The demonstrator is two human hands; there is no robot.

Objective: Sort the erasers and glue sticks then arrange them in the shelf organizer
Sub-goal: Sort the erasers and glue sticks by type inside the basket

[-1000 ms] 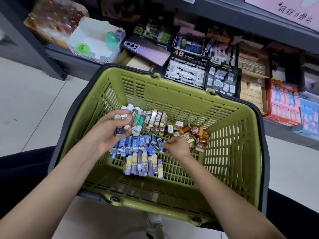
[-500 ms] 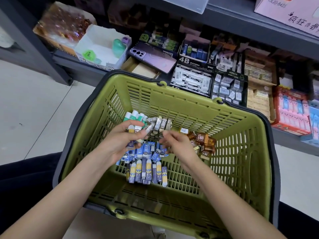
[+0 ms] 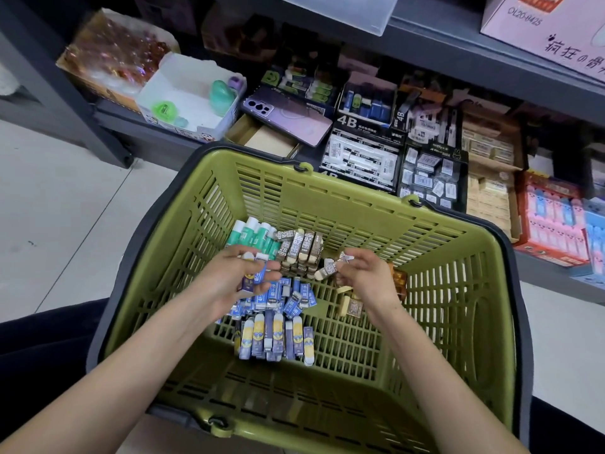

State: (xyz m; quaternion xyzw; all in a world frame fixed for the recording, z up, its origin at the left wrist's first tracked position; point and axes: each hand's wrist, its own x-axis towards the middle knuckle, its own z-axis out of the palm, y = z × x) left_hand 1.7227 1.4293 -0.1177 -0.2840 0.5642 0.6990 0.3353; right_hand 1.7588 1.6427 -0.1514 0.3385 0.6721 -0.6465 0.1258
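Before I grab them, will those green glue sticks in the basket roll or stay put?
The green glue sticks look round, so likely roll if nudged. Packed beside the 2B erasers, they may hold. They seem stiff and light.

- Olive-green slatted basket [image 3: 458, 322] with a dark rim, filling the middle down to 6 o'clock.
- Purple phone [image 3: 288, 117], face down, at 12 o'clock from the basket, lying across an open cardboard box [image 3: 268, 140].
- White carton [image 3: 186, 91] at 11 o'clock, holding a bright green piece [image 3: 161, 109] and a teal piece [image 3: 222, 97].
- Clear bag of shiny amber bits [image 3: 114, 57], at 10 o'clock from the carton.
- Pink printed box [image 3: 550, 31] at 1 o'clock.
- Pale tiled floor [image 3: 65, 198] at 9 o'clock.
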